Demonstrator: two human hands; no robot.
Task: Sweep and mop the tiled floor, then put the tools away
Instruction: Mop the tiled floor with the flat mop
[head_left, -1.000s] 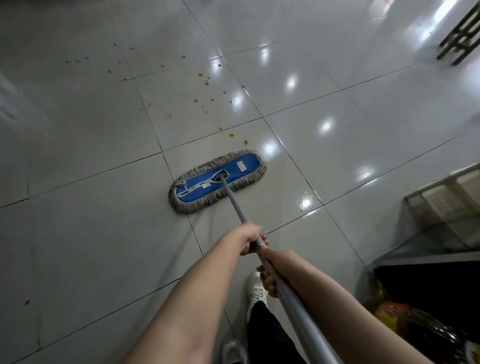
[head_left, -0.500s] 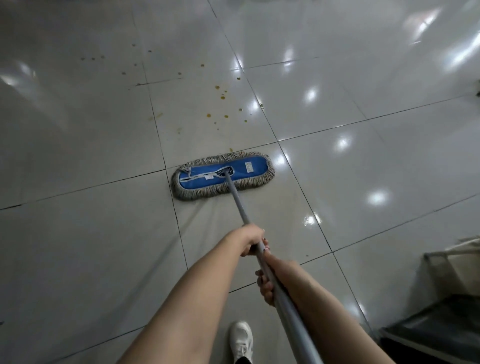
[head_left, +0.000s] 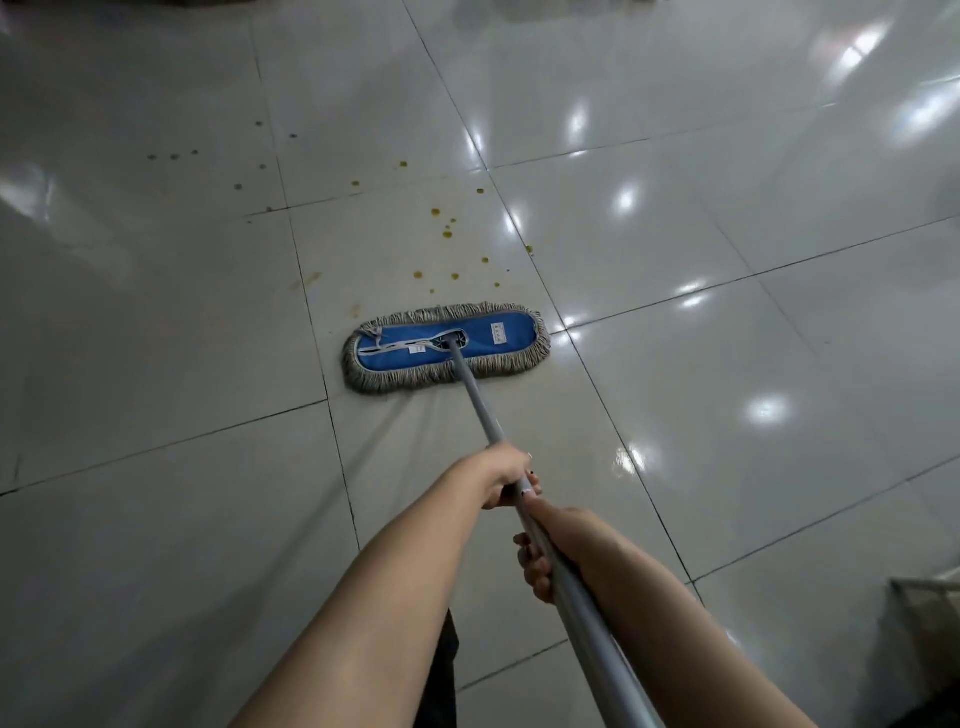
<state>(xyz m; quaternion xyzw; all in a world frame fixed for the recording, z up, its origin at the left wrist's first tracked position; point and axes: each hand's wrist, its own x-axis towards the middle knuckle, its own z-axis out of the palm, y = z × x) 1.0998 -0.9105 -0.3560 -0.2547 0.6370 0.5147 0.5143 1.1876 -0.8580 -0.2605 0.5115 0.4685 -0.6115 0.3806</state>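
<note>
A flat mop with a blue pad and a grey fringe, the mop head (head_left: 447, 347), lies flat on the glossy grey tiled floor (head_left: 156, 519). Its grey metal handle (head_left: 480, 410) runs back toward me. My left hand (head_left: 501, 478) grips the handle higher up the pole, and my right hand (head_left: 545, 551) grips it just behind. Yellow-brown stains (head_left: 447, 228) dot the tiles just beyond the mop head. A faint wet streak trails on the tile behind the mop.
A pale frame or shelf edge (head_left: 930, 587) shows at the lower right corner. A dark trouser leg (head_left: 441, 670) is visible between my forearms. Ceiling lights reflect off the tiles on the right.
The mop head has slid forward toward the stains and turned more square to me. The view has shifted away from the shelf at the right; my shoe has left the view.
</note>
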